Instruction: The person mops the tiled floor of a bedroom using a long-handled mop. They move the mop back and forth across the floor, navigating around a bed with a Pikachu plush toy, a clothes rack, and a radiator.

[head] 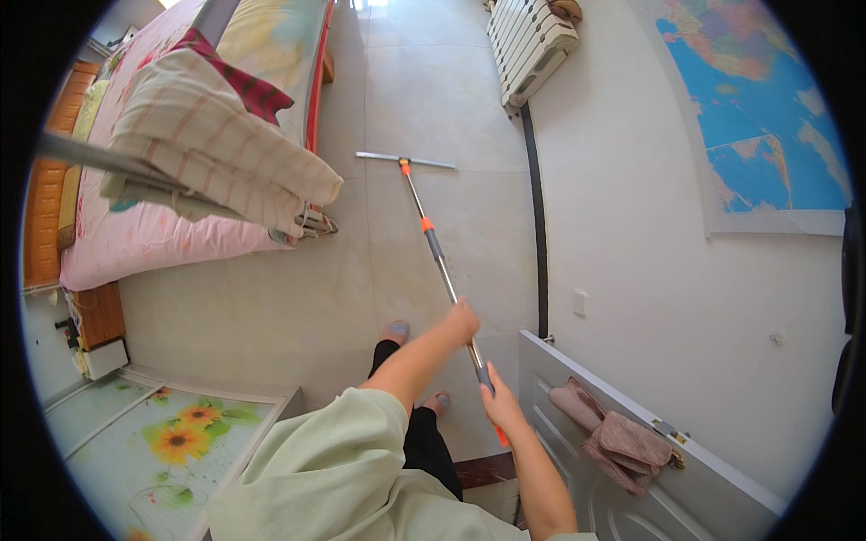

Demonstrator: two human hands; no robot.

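A floor squeegee's long metal pole (pixel 444 274) with orange and grey joints runs from me across the pale tiled floor (pixel 298 297). Its wide, thin blade head (pixel 433 163) rests on the tiles ahead. My left hand (pixel 464 320) is closed round the middle of the pole, slightly blurred. Lower down, my right hand (pixel 499 399) grips the grey handle near the orange end cap (pixel 501 436).
At left a bed with pink bedding (pixel 176 243) stands behind a rack with a striped cloth (pixel 216 135). A white radiator (pixel 531 51) is ahead right, along the wall. An open grey door (pixel 609 433) holding a pink bag (pixel 626 446) is close on my right; a flowered cabinet (pixel 183 439) is at lower left.
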